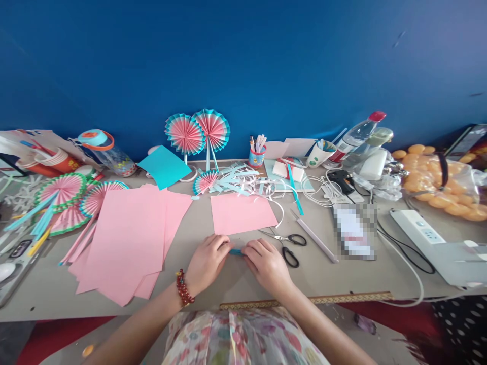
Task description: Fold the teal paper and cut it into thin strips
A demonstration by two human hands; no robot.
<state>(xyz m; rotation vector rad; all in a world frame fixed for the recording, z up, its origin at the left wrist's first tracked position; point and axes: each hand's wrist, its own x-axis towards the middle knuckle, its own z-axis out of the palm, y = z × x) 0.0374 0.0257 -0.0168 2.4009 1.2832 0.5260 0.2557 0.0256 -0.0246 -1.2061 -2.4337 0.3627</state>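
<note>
Between my two hands, low over the table's front middle, runs a narrow blue paper strip (236, 252). My left hand (210, 261) has its fingers closed on the strip's left end, a beaded red bracelet (183, 288) at its wrist. My right hand (268, 262) pinches the other end; both sets of fingertips hide the ends. Just beyond my hands lies a pink paper sheet (243, 214). Scissors (288, 241) with black handles rest partly spread to the right of my right hand.
Pink sheets (127, 238) are stacked at left, near folded paper fans (61, 192). Two round fans (211, 131) stand against the blue wall. Paper scraps (239, 178) heap behind the pink sheet. A white pen-like tool (317, 239), cables and a power strip (418, 226) lie right.
</note>
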